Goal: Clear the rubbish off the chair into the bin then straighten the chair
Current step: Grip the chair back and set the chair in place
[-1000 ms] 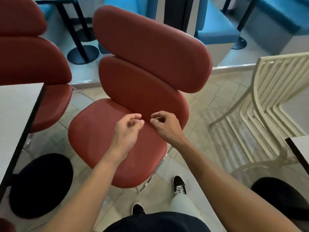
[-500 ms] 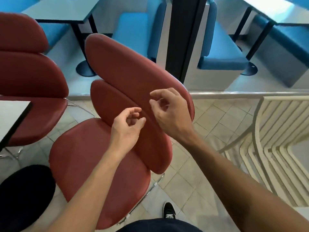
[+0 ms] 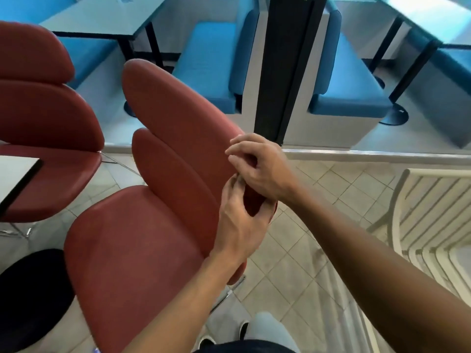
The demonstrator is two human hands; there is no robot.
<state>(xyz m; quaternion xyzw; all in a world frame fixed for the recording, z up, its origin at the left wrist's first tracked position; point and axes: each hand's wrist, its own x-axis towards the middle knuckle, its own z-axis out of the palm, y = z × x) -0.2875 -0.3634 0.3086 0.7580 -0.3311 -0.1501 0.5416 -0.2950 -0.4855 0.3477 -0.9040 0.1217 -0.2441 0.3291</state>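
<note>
The red padded chair [image 3: 142,250] stands in the middle, turned at an angle, its seat bare with no rubbish showing on it. Both my hands meet at the right edge of its backrest [image 3: 178,118]. My left hand [image 3: 239,225] is cupped, thumb apart from the fingers, its fingertips touching my right hand. Just above it, my right hand [image 3: 260,166] has its fingertips drawn together. Nothing can be made out between the fingers of either hand. No bin is recognisable in view.
A second red chair [image 3: 43,118] and a white table corner [image 3: 15,171] are at the left. A black round shape [image 3: 28,299] lies on the floor at lower left. Cream slatted chairs [image 3: 433,215] stand at the right. A black pillar [image 3: 288,67] and blue benches [image 3: 349,93] stand behind a raised ledge.
Both hands have risen from the seat crease to the backrest's right edge and come together. The view has tilted up and shifted right.
</note>
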